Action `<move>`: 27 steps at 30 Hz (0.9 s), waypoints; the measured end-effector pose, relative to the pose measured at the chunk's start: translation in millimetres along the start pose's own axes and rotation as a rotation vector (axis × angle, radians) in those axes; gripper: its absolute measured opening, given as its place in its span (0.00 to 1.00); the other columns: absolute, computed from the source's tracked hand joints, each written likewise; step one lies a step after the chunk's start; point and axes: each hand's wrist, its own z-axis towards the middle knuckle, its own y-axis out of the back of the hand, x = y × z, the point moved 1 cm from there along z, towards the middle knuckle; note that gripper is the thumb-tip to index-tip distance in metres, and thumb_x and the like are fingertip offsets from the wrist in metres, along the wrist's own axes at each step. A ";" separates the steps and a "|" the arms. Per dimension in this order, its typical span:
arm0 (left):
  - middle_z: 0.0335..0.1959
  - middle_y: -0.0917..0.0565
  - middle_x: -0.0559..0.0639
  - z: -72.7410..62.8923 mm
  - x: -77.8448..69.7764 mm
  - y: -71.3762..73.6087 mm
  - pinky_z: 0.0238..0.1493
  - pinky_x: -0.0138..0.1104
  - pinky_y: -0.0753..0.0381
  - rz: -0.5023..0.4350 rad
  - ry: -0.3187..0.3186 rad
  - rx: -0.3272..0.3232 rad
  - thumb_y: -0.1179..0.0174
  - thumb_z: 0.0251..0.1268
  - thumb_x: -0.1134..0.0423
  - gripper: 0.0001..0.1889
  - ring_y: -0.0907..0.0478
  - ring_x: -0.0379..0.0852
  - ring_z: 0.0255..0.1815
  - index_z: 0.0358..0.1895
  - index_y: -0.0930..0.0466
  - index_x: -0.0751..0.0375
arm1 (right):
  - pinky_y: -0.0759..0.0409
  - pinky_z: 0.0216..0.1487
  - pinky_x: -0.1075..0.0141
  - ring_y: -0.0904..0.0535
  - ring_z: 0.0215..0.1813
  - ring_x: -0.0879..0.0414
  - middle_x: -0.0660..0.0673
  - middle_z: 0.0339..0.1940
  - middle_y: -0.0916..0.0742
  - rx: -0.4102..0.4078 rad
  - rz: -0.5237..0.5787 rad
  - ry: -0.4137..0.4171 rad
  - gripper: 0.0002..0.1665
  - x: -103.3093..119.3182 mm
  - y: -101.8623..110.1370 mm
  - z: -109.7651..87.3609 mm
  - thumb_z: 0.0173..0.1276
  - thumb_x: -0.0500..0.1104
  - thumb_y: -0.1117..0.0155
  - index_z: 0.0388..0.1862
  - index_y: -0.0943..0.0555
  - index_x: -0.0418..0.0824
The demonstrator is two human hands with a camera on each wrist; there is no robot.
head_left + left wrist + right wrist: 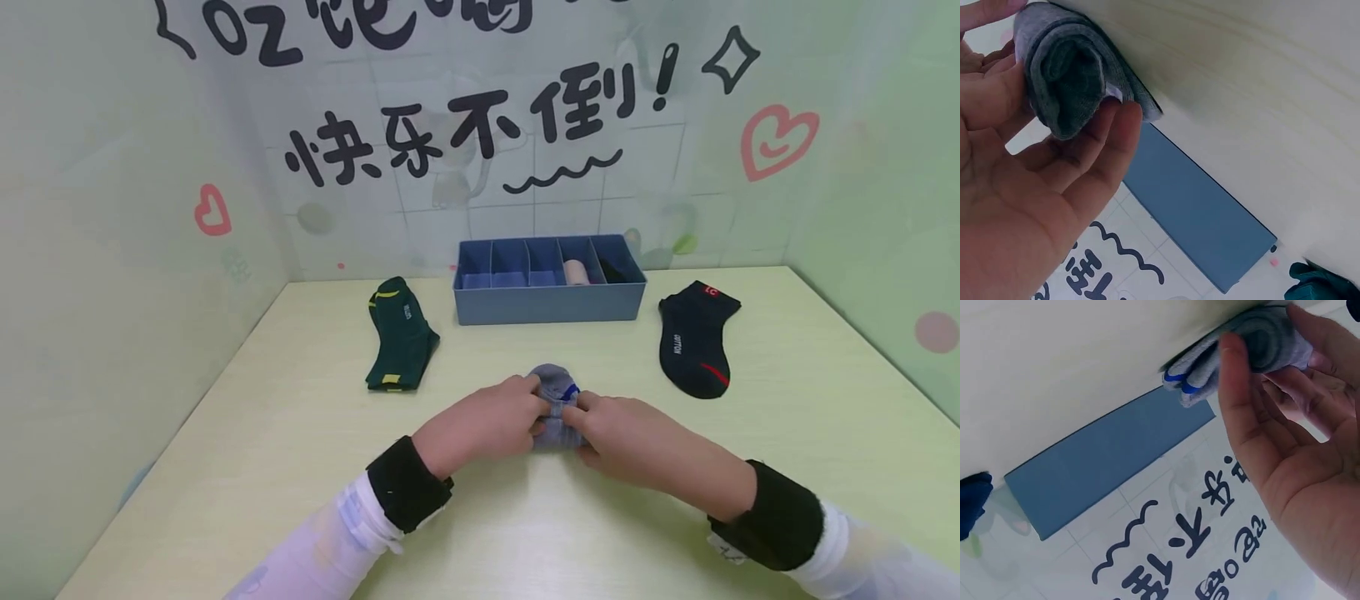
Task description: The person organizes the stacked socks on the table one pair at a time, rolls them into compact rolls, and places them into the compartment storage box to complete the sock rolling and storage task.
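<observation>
Between the two hands, a grey sock with a blue mark [557, 385] lies partly rolled up on the table. The left hand [491, 421] grips the roll from its left side, fingers curled about it. From the right side the right hand [626, 437] holds the same roll with thumb and fingers. In the left wrist view, the spiral end of the rolled sock [1072, 75] shows between thumb and fingers. Loose toe ends with blue stripes [1188, 384] stick out of the roll in the right wrist view.
A blue divided box [547, 306] stands at the back near the wall; a pale pink roll [576, 272] and something dark [611, 272] sit in its right compartments. Dark green socks [401, 337] lie at left, black socks [693, 342] at right on the pale table [300, 467].
</observation>
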 end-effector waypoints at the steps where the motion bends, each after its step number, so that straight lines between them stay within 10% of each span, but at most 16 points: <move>1: 0.46 0.21 0.50 0.3 -0.1 -0.3 0.45 0.31 0.25 -0.002 0.001 0.004 0.42 0.82 0.59 0.13 0.29 0.43 0.42 0.59 0.13 0.57 | 0.22 0.29 0.65 0.25 0.27 0.59 0.46 0.35 0.17 0.002 0.001 0.003 0.16 -0.1 -0.2 0.4 0.64 0.41 0.22 0.47 0.18 0.40; 13: 0.60 0.15 0.56 -7.0 -20.9 -8.1 0.57 0.35 0.14 0.144 0.010 -0.004 0.38 0.79 0.49 0.31 0.13 0.45 0.53 0.74 0.30 0.67 | 0.31 0.33 0.69 0.31 0.30 0.62 0.54 0.26 0.23 0.078 0.270 -0.058 0.06 -13.2 -1.6 6.6 0.69 0.40 0.28 0.41 0.17 0.43; 20: 0.54 0.18 0.52 -13.3 -33.3 -9.9 0.40 0.41 0.19 0.321 0.063 -0.172 0.40 0.79 0.56 0.12 0.21 0.46 0.48 0.56 0.15 0.54 | 0.31 0.33 0.69 0.31 0.29 0.63 0.54 0.26 0.22 0.129 0.327 -0.069 0.06 -11.2 1.0 5.9 0.72 0.43 0.27 0.41 0.15 0.42; 27: 0.36 0.14 0.45 -12.1 -31.1 -6.4 0.36 0.41 0.24 0.320 0.010 -0.201 0.33 0.73 0.56 0.04 0.17 0.43 0.33 0.39 0.14 0.50 | 0.27 0.35 0.67 0.29 0.36 0.59 0.49 0.35 0.20 0.067 0.154 -0.054 0.11 -2.1 4.3 -0.5 0.67 0.43 0.23 0.42 0.10 0.37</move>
